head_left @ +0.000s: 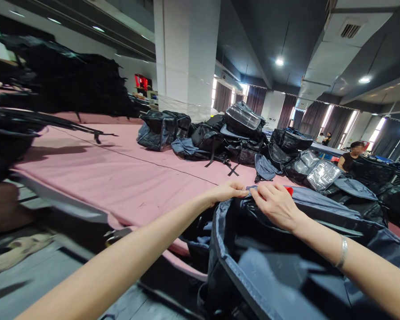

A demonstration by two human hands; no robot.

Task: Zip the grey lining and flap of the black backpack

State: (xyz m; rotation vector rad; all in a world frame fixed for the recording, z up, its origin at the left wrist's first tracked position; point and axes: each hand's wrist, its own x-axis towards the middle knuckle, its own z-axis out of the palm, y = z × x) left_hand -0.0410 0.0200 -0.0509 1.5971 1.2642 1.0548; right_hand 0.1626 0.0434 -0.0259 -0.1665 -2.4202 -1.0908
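Note:
A large black bag (226,262) with a grey-blue lining lies open in front of me, at the near edge of the pink-covered table. At its far left rim, my left hand (231,192) is closed in a pinch on the edge of the bag. Close beside it, my right hand (276,204) also grips the rim, fingers bent over the fabric. A small red object (289,190) shows behind the right hand; its kind and whether I hold it cannot be made out. A silvery bracelet circles my right wrist.
Several black bags (243,133) are heaped along the far side of the pink table (146,178). A dark pile (70,84) stands at the left, near a blurred black bag (10,138). Behind rises a white pillar (188,53). A person (350,158) sits at the right.

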